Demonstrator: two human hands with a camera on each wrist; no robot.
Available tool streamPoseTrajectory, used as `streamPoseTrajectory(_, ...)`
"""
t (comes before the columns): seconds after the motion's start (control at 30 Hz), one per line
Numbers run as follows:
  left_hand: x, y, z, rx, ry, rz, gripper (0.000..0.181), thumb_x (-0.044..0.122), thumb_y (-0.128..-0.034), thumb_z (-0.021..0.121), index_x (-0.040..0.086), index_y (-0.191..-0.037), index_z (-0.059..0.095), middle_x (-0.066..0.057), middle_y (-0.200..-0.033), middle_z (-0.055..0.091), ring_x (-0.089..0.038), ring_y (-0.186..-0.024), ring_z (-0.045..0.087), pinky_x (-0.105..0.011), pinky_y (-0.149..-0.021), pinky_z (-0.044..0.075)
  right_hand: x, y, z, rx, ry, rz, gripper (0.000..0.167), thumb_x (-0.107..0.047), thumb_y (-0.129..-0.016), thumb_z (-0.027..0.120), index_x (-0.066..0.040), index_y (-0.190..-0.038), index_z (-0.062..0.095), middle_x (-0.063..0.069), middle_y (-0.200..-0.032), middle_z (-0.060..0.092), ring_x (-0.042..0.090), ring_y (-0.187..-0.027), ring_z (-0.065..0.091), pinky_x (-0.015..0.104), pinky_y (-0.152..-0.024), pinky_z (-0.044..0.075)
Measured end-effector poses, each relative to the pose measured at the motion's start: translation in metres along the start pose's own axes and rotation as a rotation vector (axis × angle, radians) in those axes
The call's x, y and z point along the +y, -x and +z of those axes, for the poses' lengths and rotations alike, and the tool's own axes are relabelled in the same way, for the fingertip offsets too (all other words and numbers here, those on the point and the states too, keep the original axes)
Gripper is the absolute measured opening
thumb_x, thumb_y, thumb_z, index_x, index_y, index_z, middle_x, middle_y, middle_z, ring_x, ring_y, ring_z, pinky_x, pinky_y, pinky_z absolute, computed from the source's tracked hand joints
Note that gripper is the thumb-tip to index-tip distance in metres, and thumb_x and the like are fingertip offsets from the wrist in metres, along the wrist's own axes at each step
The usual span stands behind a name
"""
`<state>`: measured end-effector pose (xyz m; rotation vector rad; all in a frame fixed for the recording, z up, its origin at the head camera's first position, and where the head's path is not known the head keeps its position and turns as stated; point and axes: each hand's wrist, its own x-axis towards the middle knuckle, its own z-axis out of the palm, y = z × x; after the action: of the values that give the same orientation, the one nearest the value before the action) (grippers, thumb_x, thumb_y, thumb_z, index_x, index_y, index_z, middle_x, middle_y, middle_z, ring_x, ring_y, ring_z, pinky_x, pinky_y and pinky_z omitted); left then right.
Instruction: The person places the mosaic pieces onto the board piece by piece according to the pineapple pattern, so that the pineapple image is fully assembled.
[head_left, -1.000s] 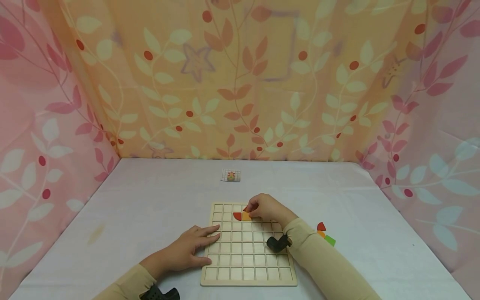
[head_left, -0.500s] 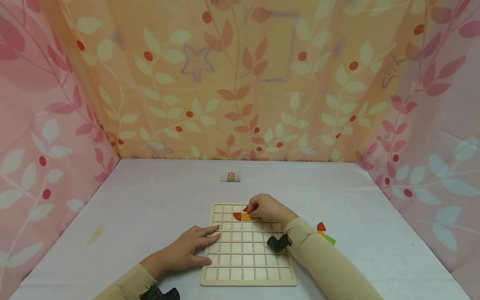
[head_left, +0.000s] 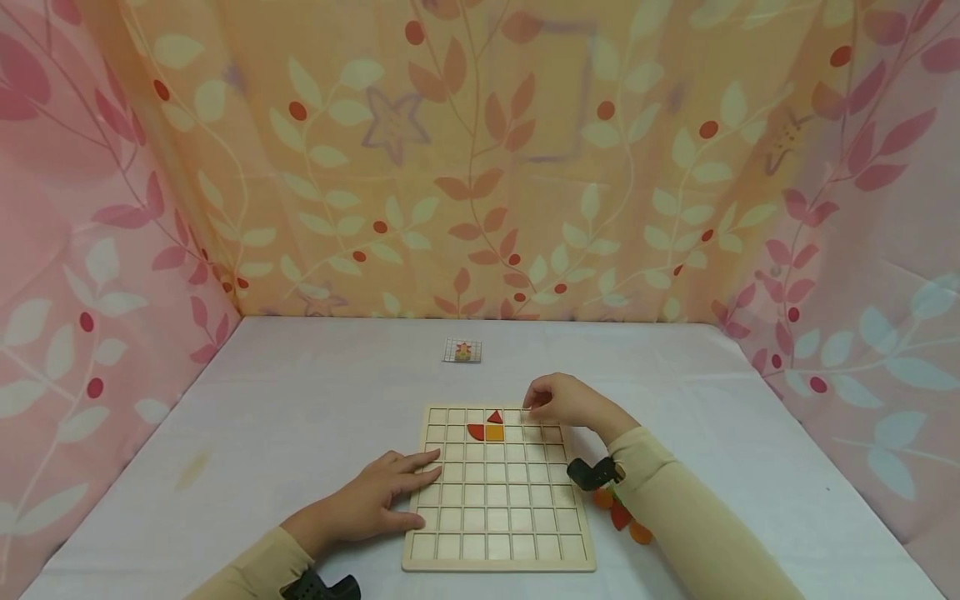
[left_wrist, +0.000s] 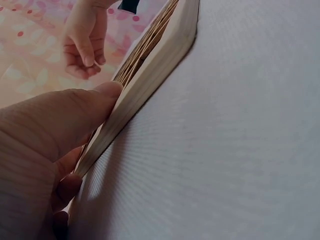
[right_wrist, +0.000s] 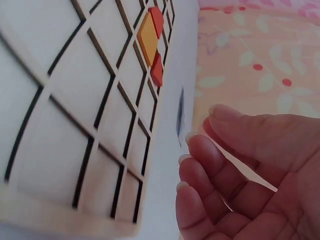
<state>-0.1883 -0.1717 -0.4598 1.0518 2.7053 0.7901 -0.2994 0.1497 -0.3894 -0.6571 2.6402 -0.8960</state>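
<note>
A pale wooden grid board (head_left: 497, 497) lies on the table. Near its far edge sit an orange square (head_left: 494, 432), a red quarter-round piece (head_left: 476, 432) to its left and a red triangle (head_left: 495, 417) above it. My left hand (head_left: 375, 500) rests along the board's left edge with fingers spread and extended; in the left wrist view its thumb (left_wrist: 100, 100) touches the rim. Above the board's far right corner is my right hand (head_left: 570, 404). The right wrist view shows that hand's fingers (right_wrist: 197, 177) loosely curved, with nothing between them and apart from the board.
Several loose coloured pieces (head_left: 619, 515) lie right of the board, partly hidden under the right forearm. A small card (head_left: 462, 351) with a gridded picture lies behind the board. Patterned curtains (head_left: 480, 167) stand at the back and sides.
My right hand has let go of the orange square and moved right and away from it. The square and triangle are now fully visible. My left hand has stayed in place.
</note>
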Motion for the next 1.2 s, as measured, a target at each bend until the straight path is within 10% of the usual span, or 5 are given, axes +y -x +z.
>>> streamPoseTrajectory(0.43,0.001,0.000,0.000,0.008,0.011,-0.010,0.064,0.052,-0.0838,0.056,0.023,-0.139,0.041,0.006,-0.148,0.027,-0.007,-0.106,0.035,-0.037,-0.089,0.030,0.025,0.041,-0.024,-0.051,0.013,0.018,0.005,-0.006,-0.081,0.066,-0.007,-0.086,0.066,-0.001,-0.074,0.057,0.016,-0.070,0.049,0.031,-0.065,0.041)
streamPoseTrajectory(1.2,0.000,0.001,0.001,0.018,-0.023,0.012,0.063,0.051,-0.0843,0.056,0.022,-0.139,0.041,0.005,-0.148,0.028,-0.007,-0.107,0.036,-0.038,-0.089,0.029,0.045,0.083,0.003,-0.138,-0.073,0.081,0.015,-0.005,-0.070,0.075,-0.007,-0.073,0.060,-0.001,-0.061,0.052,0.014,-0.057,0.048,0.028,-0.052,0.040)
